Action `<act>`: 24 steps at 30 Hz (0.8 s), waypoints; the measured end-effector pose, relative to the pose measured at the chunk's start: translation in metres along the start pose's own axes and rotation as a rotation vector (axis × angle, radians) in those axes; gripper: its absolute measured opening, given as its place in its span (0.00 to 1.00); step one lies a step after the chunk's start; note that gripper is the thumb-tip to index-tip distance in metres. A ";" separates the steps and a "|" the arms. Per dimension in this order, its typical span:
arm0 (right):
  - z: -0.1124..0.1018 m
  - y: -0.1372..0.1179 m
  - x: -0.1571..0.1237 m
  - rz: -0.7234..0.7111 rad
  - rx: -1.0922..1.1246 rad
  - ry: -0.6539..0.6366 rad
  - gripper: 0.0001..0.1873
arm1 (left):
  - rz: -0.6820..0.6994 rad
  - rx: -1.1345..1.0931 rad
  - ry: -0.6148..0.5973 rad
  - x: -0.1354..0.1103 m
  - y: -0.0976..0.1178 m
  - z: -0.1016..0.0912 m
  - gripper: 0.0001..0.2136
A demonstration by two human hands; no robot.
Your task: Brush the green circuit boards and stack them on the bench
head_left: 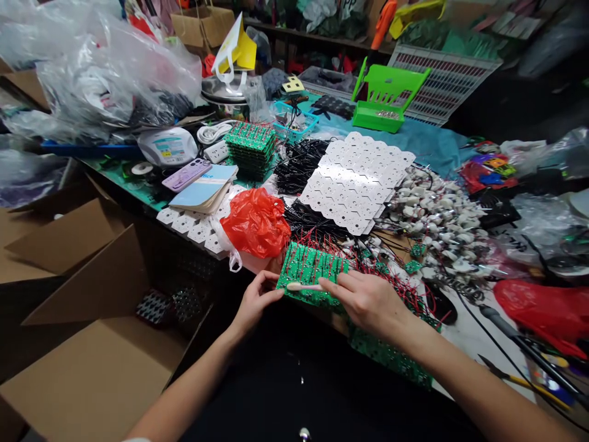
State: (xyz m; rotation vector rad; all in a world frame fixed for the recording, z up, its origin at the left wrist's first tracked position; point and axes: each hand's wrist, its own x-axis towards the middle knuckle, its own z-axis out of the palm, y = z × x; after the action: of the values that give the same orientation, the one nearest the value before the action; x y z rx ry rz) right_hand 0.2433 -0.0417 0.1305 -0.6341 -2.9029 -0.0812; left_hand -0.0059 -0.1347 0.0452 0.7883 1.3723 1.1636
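Note:
My left hand (254,302) grips the left edge of a green circuit board (317,261), thumb on top, at the table's front edge. Red and black wires run over the board. My right hand (368,301) is closed around the handle of a toothbrush (304,286), whose head lies over the lower left part of the board. I cannot tell whether the bristles touch it. More green boards (391,359) lie under my right forearm, with loose red wires (409,288) beside them. A crumpled red plastic bag (256,222) sits just behind my left hand.
White perforated panels (359,178) lie behind the board, beside a heap of small white parts (437,215). A stack of green boards (251,147), a notebook (205,187) and a phone (186,175) are further left. Pliers (524,380) lie at right. Open cardboard boxes (96,374) stand left below.

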 end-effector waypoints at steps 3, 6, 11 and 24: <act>0.007 0.018 0.012 0.101 -0.088 0.014 0.18 | 0.002 0.056 0.042 0.000 0.002 0.003 0.14; 0.004 0.032 0.019 0.230 -0.157 0.024 0.16 | 0.018 0.077 0.058 0.000 0.001 0.005 0.14; -0.017 0.019 -0.002 0.098 -0.036 0.042 0.16 | 0.055 0.049 0.116 -0.002 -0.004 0.010 0.17; 0.004 0.060 0.000 0.323 -0.070 -0.003 0.15 | 0.080 0.253 0.114 0.006 0.005 0.007 0.15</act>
State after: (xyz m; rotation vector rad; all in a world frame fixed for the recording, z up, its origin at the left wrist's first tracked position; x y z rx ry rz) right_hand 0.2679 0.0130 0.1276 -1.1047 -2.7677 -0.1401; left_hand -0.0005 -0.1260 0.0492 0.9757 1.6169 1.1237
